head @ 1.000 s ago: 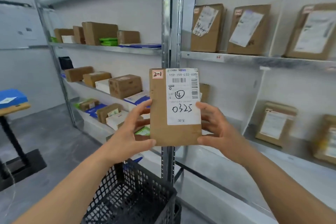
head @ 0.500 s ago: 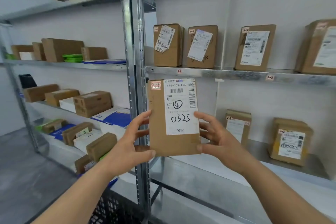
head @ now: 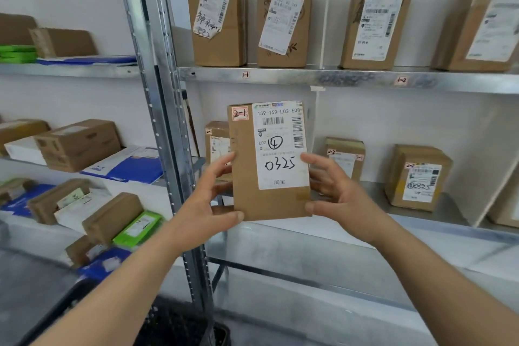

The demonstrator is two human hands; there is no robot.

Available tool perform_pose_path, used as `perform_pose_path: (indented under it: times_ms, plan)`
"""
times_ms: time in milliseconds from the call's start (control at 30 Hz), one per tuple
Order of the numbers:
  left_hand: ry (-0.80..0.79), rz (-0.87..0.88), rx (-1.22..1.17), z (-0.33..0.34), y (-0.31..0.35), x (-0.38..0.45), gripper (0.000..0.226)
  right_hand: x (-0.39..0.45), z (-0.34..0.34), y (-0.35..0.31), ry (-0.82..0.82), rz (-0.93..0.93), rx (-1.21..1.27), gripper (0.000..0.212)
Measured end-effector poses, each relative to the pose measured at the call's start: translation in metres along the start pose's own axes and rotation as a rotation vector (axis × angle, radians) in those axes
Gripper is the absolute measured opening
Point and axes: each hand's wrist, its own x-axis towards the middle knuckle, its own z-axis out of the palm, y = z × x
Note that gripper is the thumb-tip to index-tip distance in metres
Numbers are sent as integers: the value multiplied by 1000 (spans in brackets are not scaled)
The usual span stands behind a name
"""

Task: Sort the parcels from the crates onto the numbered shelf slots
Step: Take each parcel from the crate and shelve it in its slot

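Two hands hold one parcel upright before the shelf.

The left hand (head: pixel 209 202) and right hand (head: pixel 341 195) grip the parcel (head: pixel 254 177), tagged 2-1, by its side edges, in front of the middle shelf (head: pixel 438 212). That shelf carries three boxes in clear view: one (head: pixel 216 142) behind the parcel, two to its right. Four boxes stand on the upper shelf (head: pixel 323 78), above tags 1-1 and 1-2.

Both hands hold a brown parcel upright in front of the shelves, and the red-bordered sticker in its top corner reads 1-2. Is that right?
Not quite. In the head view the sticker reads 2-1, not 1-2. The rest stands: the left hand and right hand hold the brown parcel upright in front of the shelves.
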Motion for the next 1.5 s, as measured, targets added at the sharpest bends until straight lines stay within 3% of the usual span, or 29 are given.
perform_pose_path:
  times_ms: [367,733,1233,1500]
  plan:
    - [-142,-49,-114,-52,-73,48,94,58,43,38,101,144,-29,77]
    - [-220,-150,-198,-27,-166,82,94,76,47,122,145,315,-34,78]
    - [-165,-72,-123,8,-253,186,98,155,0,229,189,130,-69,85]
    - [-117,-24,30,21,-299,207,98,177,17,275,297,55,-303,80]
